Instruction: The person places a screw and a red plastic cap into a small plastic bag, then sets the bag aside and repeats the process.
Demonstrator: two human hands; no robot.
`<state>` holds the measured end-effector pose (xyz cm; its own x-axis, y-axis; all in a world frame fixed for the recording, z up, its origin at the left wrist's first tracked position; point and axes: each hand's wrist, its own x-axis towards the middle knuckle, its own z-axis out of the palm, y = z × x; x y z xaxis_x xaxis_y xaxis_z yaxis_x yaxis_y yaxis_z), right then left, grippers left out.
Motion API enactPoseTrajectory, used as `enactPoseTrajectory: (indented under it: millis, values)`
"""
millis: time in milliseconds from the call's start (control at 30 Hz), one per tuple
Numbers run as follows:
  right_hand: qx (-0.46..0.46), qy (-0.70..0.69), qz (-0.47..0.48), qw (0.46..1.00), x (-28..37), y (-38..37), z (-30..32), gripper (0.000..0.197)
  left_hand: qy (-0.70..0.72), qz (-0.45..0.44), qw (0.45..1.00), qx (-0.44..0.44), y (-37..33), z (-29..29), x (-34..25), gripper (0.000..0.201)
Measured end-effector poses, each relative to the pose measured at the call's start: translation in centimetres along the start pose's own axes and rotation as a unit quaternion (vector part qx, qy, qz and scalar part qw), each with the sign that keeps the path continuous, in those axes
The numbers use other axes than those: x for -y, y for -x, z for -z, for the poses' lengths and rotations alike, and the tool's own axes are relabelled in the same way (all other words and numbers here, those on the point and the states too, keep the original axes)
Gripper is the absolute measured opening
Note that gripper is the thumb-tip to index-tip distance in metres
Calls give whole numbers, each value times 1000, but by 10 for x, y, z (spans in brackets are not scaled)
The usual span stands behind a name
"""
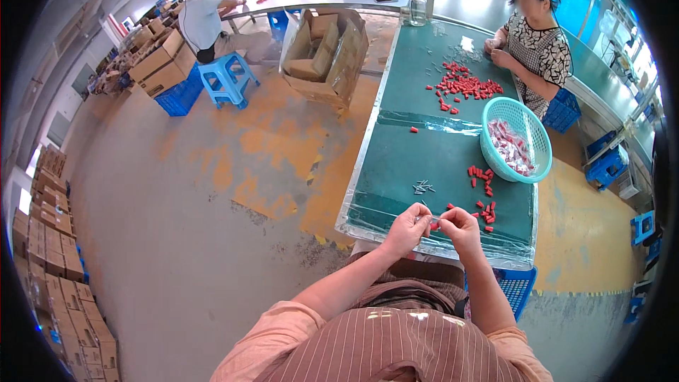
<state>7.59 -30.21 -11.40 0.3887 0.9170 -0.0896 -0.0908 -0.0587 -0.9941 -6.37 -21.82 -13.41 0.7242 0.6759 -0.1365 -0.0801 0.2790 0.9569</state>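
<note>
Above the near edge of the green table (438,146), my left hand (409,230) and my right hand (461,230) meet with fingertips pinched. Something small, perhaps clear plastic, is between them, but my fingers cover most of it. A small red piece (434,226) shows between the fingertips; whether it is held or lies on the table, I cannot tell. Beyond my left hand is a little heap of thin grey metal pins or screws (423,187). Loose red cone-like pieces (488,211) lie past my right hand.
A turquoise basket (545,143) of small bagged red pieces stands at the table's right edge. Farther off lies a big red pile (468,87), where a co-worker (537,42) handles small things. A cardboard box (327,92) and a blue stool (228,79) stand left of the table.
</note>
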Motion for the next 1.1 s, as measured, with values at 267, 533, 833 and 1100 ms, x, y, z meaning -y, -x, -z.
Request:
enactPoseTrajectory:
  millis: [267, 533, 833, 1100]
  values:
    - [6, 14, -21, 1000, 1, 0, -2, 5, -25, -55, 998, 14, -3, -5, -4, 6]
    - [-5, 67, 15, 998, -2, 21, 19, 5, -51, -12, 996, 75, 2, -18, 1, 8]
    - [-158, 355, -126, 913, 39, 143, 149, 6, 17, 81, 992, 96, 0, -8, -5, 28]
    - [-69, 237, 44, 968, 28, 100, 49, 16, -162, 21, 965, 204, 10, -54, 0, 53]
